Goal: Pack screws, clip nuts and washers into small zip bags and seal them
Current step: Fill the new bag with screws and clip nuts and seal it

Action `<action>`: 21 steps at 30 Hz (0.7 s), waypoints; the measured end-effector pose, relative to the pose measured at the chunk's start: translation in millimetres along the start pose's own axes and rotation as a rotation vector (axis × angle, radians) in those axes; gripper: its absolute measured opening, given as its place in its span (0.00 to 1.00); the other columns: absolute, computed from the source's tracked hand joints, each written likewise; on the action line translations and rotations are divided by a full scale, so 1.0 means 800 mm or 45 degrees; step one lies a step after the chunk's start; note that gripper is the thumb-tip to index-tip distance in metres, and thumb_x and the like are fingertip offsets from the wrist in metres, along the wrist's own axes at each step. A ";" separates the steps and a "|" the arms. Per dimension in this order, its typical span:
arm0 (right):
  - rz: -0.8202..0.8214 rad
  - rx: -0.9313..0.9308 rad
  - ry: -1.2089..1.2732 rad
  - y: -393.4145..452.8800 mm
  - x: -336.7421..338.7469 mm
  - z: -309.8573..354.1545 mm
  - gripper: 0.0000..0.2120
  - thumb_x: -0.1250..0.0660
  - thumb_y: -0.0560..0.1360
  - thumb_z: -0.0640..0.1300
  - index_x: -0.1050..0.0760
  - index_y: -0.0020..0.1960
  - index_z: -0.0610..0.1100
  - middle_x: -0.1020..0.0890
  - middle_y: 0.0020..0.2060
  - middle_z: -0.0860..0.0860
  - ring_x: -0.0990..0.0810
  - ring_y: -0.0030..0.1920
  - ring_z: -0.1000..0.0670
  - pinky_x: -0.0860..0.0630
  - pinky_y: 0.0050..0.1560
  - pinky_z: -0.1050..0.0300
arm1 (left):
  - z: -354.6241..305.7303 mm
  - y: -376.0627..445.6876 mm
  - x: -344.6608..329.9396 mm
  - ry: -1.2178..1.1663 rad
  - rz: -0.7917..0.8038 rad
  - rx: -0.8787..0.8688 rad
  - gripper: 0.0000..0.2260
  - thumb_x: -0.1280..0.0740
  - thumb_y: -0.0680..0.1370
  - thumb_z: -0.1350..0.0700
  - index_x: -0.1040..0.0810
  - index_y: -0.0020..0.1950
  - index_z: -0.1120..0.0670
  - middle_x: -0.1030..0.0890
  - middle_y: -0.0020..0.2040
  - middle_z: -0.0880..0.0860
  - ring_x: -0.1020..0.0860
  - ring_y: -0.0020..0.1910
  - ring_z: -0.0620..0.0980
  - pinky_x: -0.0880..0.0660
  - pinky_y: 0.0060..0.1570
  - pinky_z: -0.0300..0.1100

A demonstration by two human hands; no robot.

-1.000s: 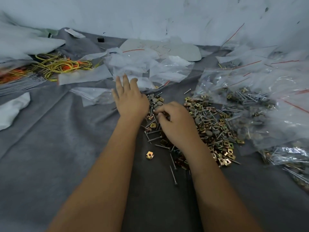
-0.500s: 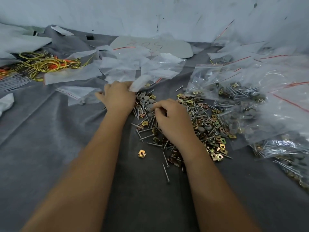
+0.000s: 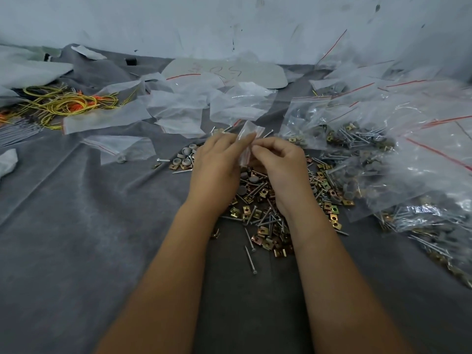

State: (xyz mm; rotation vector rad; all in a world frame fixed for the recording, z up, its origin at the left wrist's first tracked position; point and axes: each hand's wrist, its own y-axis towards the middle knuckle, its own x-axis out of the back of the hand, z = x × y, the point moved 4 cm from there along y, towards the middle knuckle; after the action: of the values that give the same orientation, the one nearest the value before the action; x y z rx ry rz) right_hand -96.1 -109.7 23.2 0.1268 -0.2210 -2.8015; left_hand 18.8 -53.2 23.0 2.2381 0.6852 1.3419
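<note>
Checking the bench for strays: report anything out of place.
One screw lies alone on the grey cloth, nearer the person than the loose hardware pile. A lone clip nut sits at the pile's left edge. Nothing looks damaged.

Small clear zip bag (image 3: pixel 248 143), seemingly empty, above loose hardware pile (image 3: pixel 265 213)

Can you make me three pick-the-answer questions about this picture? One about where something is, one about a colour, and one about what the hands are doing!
1. Where are the yellow wires?
A. far left
B. under the arms
C. far right

2. What colour is the stripe on the small zip bag?
A. blue
B. red
C. green

3. What are the left hand and right hand doing?
A. lying flat
B. pointing
C. both holding the bag

Answers: 1 A, they lie at the cloth's left edge; 2 B, red line near its mouth; 3 C, fingers of both pinch it.
</note>
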 end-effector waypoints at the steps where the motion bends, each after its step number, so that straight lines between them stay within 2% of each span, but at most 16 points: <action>1: 0.012 -0.002 0.032 0.000 -0.001 0.001 0.09 0.33 0.75 0.35 0.18 0.41 0.46 0.16 0.36 0.51 0.16 0.39 0.52 0.19 0.39 0.58 | 0.000 -0.001 0.001 -0.003 0.012 -0.011 0.28 0.37 0.71 0.69 0.26 0.71 0.55 0.23 0.63 0.57 0.30 0.66 0.58 0.33 0.65 0.55; 4: 0.009 0.002 0.110 -0.001 -0.003 0.003 0.10 0.32 0.75 0.35 0.19 0.41 0.48 0.17 0.33 0.54 0.18 0.36 0.57 0.22 0.35 0.62 | -0.003 -0.005 0.001 -0.040 0.065 -0.001 0.28 0.37 0.74 0.59 0.31 0.74 0.53 0.32 0.74 0.56 0.40 0.74 0.57 0.43 0.73 0.50; 6: -0.027 -0.049 0.235 0.000 -0.002 0.002 0.08 0.32 0.75 0.35 0.20 0.41 0.46 0.18 0.31 0.55 0.19 0.34 0.57 0.24 0.34 0.63 | -0.005 -0.006 -0.001 -0.154 0.149 0.020 0.27 0.41 0.75 0.51 0.34 0.76 0.49 0.38 0.78 0.51 0.46 0.76 0.48 0.50 0.74 0.45; 8: -0.063 -0.109 0.347 0.000 -0.001 0.000 0.06 0.31 0.75 0.34 0.22 0.42 0.43 0.18 0.31 0.54 0.19 0.34 0.56 0.23 0.35 0.62 | -0.007 -0.006 -0.003 -0.269 0.195 0.008 0.27 0.45 0.77 0.44 0.34 0.76 0.48 0.38 0.78 0.48 0.47 0.75 0.42 0.53 0.73 0.40; 11: -0.113 -0.106 0.300 0.002 0.002 -0.001 0.09 0.29 0.72 0.31 0.24 0.48 0.43 0.16 0.36 0.49 0.16 0.40 0.50 0.19 0.43 0.54 | -0.008 -0.006 0.000 -0.414 0.071 0.071 0.28 0.50 0.77 0.40 0.25 0.70 0.50 0.34 0.75 0.46 0.43 0.74 0.45 0.50 0.72 0.36; 13: -0.106 -0.070 0.217 0.002 0.002 -0.001 0.15 0.28 0.71 0.31 0.26 0.53 0.44 0.15 0.39 0.47 0.15 0.42 0.47 0.18 0.47 0.50 | -0.007 -0.006 0.007 -0.493 -0.078 0.202 0.24 0.47 0.76 0.40 0.19 0.61 0.49 0.30 0.68 0.44 0.40 0.69 0.45 0.47 0.66 0.29; 15: -0.062 0.002 0.100 0.002 -0.002 0.000 0.17 0.27 0.71 0.33 0.27 0.55 0.45 0.15 0.41 0.45 0.15 0.44 0.46 0.18 0.46 0.50 | -0.004 -0.006 0.010 -0.501 -0.163 0.322 0.16 0.41 0.75 0.41 0.19 0.52 0.47 0.26 0.59 0.46 0.36 0.63 0.45 0.44 0.59 0.24; 17: -0.013 0.097 -0.025 -0.001 -0.008 0.002 0.13 0.27 0.71 0.36 0.24 0.53 0.47 0.15 0.40 0.48 0.15 0.43 0.50 0.19 0.40 0.57 | -0.003 -0.006 0.009 -0.511 -0.160 0.382 0.11 0.38 0.75 0.44 0.20 0.49 0.48 0.24 0.51 0.45 0.32 0.59 0.47 0.38 0.57 0.29; 20: 0.024 0.170 -0.104 -0.005 -0.017 0.003 0.11 0.28 0.72 0.38 0.23 0.47 0.52 0.17 0.38 0.53 0.17 0.39 0.56 0.23 0.37 0.64 | -0.004 -0.005 0.004 -0.746 -0.114 0.480 0.12 0.36 0.76 0.48 0.21 0.48 0.55 0.20 0.47 0.53 0.24 0.54 0.57 0.26 0.55 0.55; 21: 0.032 0.184 -0.129 -0.006 -0.019 0.003 0.11 0.28 0.72 0.39 0.23 0.47 0.53 0.17 0.37 0.53 0.17 0.38 0.56 0.23 0.36 0.64 | -0.004 -0.005 0.005 -0.820 -0.125 0.509 0.11 0.36 0.77 0.50 0.21 0.48 0.57 0.20 0.46 0.57 0.23 0.51 0.61 0.25 0.53 0.59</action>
State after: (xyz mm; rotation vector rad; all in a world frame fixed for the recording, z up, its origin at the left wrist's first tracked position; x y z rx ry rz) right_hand -83.7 -100.2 25.4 0.0156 -0.4462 -2.7680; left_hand 16.6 -47.4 24.6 2.6881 0.8468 0.3945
